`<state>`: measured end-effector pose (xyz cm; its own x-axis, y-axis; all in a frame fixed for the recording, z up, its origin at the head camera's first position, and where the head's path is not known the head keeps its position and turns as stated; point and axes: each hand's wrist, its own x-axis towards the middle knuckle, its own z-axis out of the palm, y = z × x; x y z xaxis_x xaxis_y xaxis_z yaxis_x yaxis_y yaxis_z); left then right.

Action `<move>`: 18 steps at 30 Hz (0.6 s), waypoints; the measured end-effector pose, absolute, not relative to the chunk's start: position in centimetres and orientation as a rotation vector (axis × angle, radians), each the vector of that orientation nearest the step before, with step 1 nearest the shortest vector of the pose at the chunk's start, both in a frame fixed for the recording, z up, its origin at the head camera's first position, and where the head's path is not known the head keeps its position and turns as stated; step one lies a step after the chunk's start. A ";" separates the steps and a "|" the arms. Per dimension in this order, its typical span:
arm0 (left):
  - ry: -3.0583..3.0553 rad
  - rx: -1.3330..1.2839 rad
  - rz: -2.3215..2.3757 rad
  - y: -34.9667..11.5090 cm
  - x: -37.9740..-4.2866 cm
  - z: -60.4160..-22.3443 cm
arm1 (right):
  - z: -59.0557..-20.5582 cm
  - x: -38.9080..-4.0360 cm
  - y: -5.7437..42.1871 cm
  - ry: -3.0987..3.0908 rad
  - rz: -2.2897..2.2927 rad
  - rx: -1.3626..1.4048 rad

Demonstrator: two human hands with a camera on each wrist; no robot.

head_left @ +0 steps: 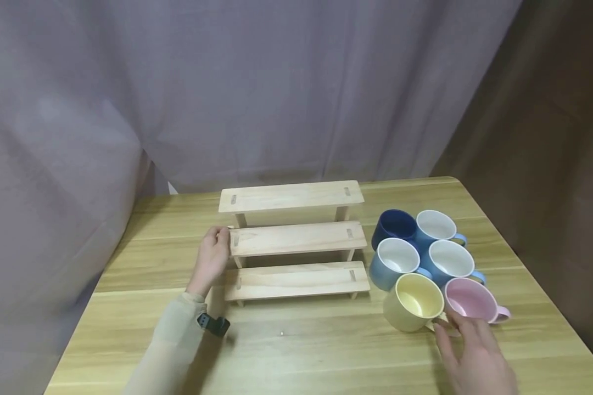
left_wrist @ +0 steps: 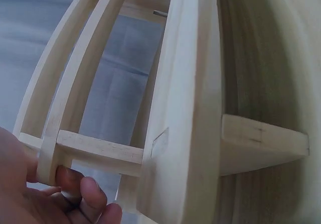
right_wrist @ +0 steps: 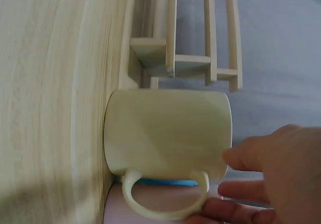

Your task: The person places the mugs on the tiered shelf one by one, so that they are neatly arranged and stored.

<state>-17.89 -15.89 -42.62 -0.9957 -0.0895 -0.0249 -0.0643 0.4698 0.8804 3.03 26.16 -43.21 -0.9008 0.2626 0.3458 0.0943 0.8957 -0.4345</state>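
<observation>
A three-tier wooden display rack (head_left: 296, 240) stands on the table. My left hand (head_left: 211, 257) grips the left end of its middle shelf; in the left wrist view curled fingers (left_wrist: 83, 189) wrap that shelf's end. A yellow mug (head_left: 413, 303) stands upright at the front of a group of mugs. Beside its handle (right_wrist: 165, 215) is my right hand (head_left: 479, 351), thumb near the rim and fingers fairly straight around the handle's upper part. A pink mug (head_left: 471, 300) stands directly right of the yellow one, partly behind my right fingers.
Behind the yellow and pink mugs stand a light blue mug (head_left: 394, 263), another light blue mug (head_left: 449, 260), a dark blue mug (head_left: 394, 227) and a third light blue mug (head_left: 435, 227). The table (head_left: 306, 351) meets a grey curtain (head_left: 277, 99) at the back.
</observation>
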 end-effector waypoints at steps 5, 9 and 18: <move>-2.679 0.137 -1.592 -15.9 -18.1 -42.9 | -43.8 2.9 25.7 -2.673 0.541 -0.233; -2.655 0.147 -1.665 -15.9 -18.0 -43.5 | -43.7 2.8 25.2 -2.685 0.545 -0.260; -2.626 0.101 -1.725 -15.6 -18.2 -43.7 | -43.3 3.0 24.9 -2.720 0.732 -0.410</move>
<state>-18.17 -15.62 -43.68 -0.9979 -0.0526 -0.0369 -0.0548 0.3959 0.9166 2.96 24.87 -43.34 -0.9160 0.3445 0.2057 0.1947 0.8300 -0.5227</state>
